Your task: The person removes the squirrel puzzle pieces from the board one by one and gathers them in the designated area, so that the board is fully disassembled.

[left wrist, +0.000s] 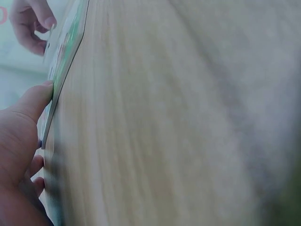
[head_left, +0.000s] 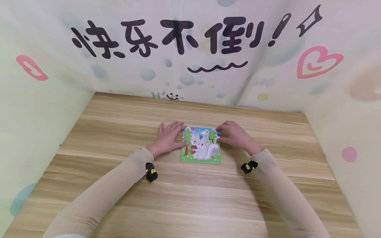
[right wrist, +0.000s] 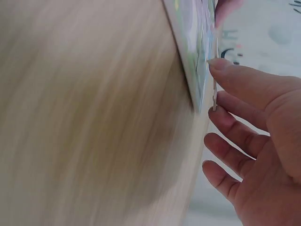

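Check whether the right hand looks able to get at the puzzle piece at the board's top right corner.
Probably yes. The right hand already rests at the puzzle board's top right corner, fingertips on the green piece; the left hand sits at the opposite edge, nothing between.

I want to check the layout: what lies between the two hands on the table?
The squirrel puzzle board lies between the left hand and right hand, per the head view.

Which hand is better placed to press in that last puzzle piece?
The right hand: its fingers already pinch the loose tree piece at the squirrel puzzle's top right corner. The left hand lies flat, steadying the left edge.
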Motion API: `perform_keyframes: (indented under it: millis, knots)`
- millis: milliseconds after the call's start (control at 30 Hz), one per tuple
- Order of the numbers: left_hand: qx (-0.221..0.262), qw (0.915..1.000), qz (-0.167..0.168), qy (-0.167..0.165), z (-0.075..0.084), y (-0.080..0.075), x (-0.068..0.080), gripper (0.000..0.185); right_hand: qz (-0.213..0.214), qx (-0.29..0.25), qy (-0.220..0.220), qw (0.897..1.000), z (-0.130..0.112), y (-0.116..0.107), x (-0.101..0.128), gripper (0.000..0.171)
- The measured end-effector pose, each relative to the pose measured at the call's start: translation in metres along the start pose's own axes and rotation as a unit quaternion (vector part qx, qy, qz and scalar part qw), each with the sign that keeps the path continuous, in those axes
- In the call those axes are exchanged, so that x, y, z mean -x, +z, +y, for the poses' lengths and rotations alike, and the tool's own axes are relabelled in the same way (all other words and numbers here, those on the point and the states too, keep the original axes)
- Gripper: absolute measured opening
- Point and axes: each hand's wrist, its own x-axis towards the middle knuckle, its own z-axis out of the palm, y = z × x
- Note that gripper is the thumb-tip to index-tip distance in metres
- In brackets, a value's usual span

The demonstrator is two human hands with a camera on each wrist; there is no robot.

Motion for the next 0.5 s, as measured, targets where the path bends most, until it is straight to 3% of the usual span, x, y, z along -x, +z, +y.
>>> perform_keyframes:
  millis: [200, 500]
  knots:
    - [-0.005, 1.0000, 0.004, 0.000, -0.003, 0.002, -0.001, 0.082, 0.001, -0.020, 0.028, 0.999, 0.020, -0.007, 0.015, 0.040]
    - [-0.009, 0.9999, -0.001, -0.004, -0.003, 0.003, -0.001, 0.082, 0.003, -0.027, 0.034, 0.999, 0.051, -0.014, 0.038, 0.040]
